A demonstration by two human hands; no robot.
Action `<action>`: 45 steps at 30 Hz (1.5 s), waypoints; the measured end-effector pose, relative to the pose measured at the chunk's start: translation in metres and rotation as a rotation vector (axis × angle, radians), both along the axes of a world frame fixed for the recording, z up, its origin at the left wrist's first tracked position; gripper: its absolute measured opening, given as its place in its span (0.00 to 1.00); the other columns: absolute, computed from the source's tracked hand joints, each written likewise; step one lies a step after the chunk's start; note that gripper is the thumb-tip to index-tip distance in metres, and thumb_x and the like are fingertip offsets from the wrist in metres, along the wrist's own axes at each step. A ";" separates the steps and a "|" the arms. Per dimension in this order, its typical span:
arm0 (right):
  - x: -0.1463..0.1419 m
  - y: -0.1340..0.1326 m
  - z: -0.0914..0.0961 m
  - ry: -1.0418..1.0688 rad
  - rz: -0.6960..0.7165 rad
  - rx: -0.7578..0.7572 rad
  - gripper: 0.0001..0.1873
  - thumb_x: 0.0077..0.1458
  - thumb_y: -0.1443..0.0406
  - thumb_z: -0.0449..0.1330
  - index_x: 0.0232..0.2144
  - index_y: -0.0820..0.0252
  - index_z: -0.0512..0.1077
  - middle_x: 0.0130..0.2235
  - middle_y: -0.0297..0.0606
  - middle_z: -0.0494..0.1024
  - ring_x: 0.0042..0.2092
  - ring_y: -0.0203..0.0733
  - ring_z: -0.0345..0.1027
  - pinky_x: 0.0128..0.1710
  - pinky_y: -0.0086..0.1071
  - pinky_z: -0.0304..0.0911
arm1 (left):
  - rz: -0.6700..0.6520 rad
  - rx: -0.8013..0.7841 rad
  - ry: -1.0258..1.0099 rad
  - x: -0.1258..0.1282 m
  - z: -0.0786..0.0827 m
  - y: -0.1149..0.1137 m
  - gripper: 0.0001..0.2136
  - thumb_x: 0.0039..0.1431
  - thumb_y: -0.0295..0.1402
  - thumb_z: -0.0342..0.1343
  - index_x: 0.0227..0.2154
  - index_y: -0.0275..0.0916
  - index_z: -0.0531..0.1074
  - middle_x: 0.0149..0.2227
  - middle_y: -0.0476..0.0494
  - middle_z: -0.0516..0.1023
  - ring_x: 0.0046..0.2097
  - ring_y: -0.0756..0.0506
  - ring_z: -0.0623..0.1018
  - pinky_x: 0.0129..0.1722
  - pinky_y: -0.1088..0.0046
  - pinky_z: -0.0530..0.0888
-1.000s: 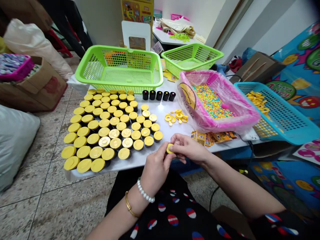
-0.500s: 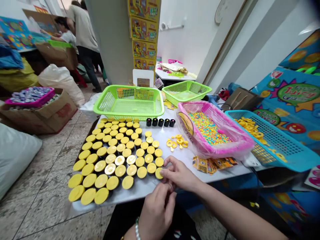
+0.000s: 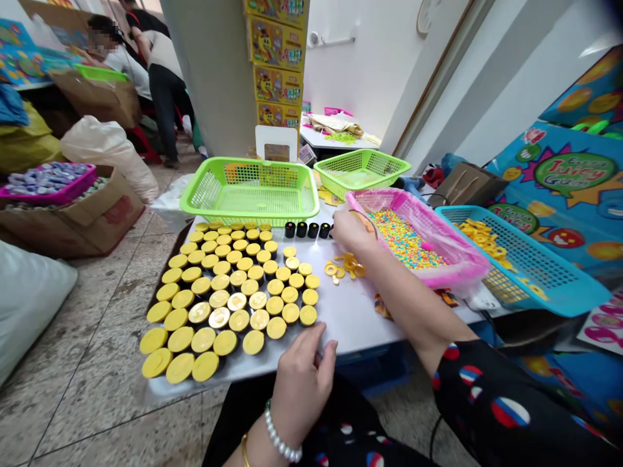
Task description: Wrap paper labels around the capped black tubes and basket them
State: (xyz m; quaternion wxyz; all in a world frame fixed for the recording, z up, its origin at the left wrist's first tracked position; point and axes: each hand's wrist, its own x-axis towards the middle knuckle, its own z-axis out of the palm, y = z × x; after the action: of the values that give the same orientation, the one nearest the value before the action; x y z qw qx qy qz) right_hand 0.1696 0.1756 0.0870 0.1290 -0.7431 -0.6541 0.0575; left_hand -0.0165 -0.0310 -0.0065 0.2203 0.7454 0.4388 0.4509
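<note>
Yellow lids (image 3: 238, 277) are crowding together left of centre, topping dark cups on the white table (image 3: 355, 334). Black cups (image 3: 313, 230) are standing in a short row near the frame's centre, and my right hand (image 3: 354, 232) is covering the row's right end; its fingertips are hiding from view (so I cannot tell whether they are pinching anything). Below centre, my left hand (image 3: 302, 373) is staying apart from it, thumb spreading away from loosely bent fingers, just beside the nearest lids. Yellow rings (image 3: 349, 261) are lying below my right hand; right of centre, the pink basket (image 3: 467, 275) is holding colourful beads (image 3: 409, 240).
</note>
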 end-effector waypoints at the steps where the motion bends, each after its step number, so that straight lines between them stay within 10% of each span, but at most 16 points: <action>1: -0.001 0.006 -0.004 0.008 -0.011 -0.022 0.17 0.63 0.62 0.60 0.52 0.64 0.70 0.53 0.47 0.73 0.51 0.49 0.71 0.49 0.45 0.69 | -0.008 -0.004 -0.006 -0.001 0.001 0.000 0.11 0.62 0.27 0.55 0.46 0.34 0.74 0.42 0.35 0.82 0.38 0.43 0.83 0.38 0.70 0.81; 7: -0.001 -0.022 -0.002 0.014 -0.034 0.021 0.17 0.64 0.62 0.58 0.53 0.64 0.68 0.53 0.47 0.73 0.51 0.48 0.71 0.49 0.46 0.68 | -0.123 0.035 -0.010 -0.006 0.002 -0.003 0.09 0.63 0.25 0.54 0.45 0.34 0.74 0.40 0.37 0.82 0.43 0.44 0.82 0.45 0.69 0.80; 18: -0.016 -0.198 -0.011 0.154 0.457 -0.206 0.09 0.58 0.62 0.60 0.41 0.57 0.70 0.33 0.38 0.79 0.32 0.42 0.72 0.32 0.32 0.60 | -0.077 0.027 0.050 0.008 0.001 0.000 0.20 0.63 0.26 0.53 0.58 0.35 0.66 0.52 0.34 0.78 0.52 0.41 0.79 0.50 0.66 0.79; 28: -0.001 -0.104 -0.040 -0.203 0.278 -0.003 0.16 0.62 0.56 0.58 0.45 0.61 0.74 0.47 0.49 0.77 0.48 0.52 0.71 0.44 0.37 0.64 | -0.016 -0.023 0.070 0.006 -0.003 -0.002 0.18 0.60 0.27 0.60 0.54 0.35 0.70 0.46 0.35 0.81 0.47 0.40 0.82 0.48 0.64 0.79; 33: 0.007 -0.108 -0.052 -0.205 0.294 0.016 0.15 0.66 0.65 0.49 0.42 0.64 0.75 0.53 0.51 0.74 0.51 0.49 0.70 0.48 0.37 0.64 | -0.024 -0.076 0.055 0.002 -0.003 -0.005 0.17 0.59 0.27 0.62 0.51 0.37 0.71 0.46 0.39 0.81 0.45 0.42 0.82 0.48 0.65 0.79; 38: 0.017 -0.146 -0.039 0.290 0.295 0.194 0.14 0.65 0.63 0.52 0.39 0.63 0.76 0.39 0.46 0.79 0.42 0.45 0.73 0.41 0.35 0.67 | -0.044 -0.101 0.031 0.003 0.001 -0.003 0.16 0.55 0.25 0.65 0.47 0.34 0.73 0.41 0.40 0.81 0.41 0.43 0.82 0.43 0.68 0.80; 41: 0.015 -0.176 -0.038 0.827 0.241 -0.180 0.17 0.64 0.55 0.55 0.41 0.62 0.76 0.21 0.32 0.72 0.20 0.35 0.65 0.21 0.28 0.60 | -0.064 -0.128 0.025 0.004 0.003 0.000 0.16 0.53 0.26 0.67 0.45 0.34 0.74 0.38 0.42 0.80 0.38 0.45 0.81 0.40 0.69 0.80; 45: 0.006 -0.198 -0.050 1.239 0.092 -0.447 0.21 0.57 0.51 0.62 0.38 0.65 0.77 0.19 0.30 0.73 0.15 0.30 0.62 0.15 0.23 0.55 | -0.049 -0.160 0.037 0.006 0.005 0.000 0.16 0.52 0.26 0.68 0.44 0.36 0.76 0.37 0.43 0.76 0.36 0.46 0.79 0.36 0.71 0.78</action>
State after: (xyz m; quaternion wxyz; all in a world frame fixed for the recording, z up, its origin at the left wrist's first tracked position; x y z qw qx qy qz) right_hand 0.1753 -0.0228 0.0375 0.3217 -0.5528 -0.4622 0.6143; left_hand -0.0109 -0.0305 -0.0013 0.2819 0.7440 0.4593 0.3950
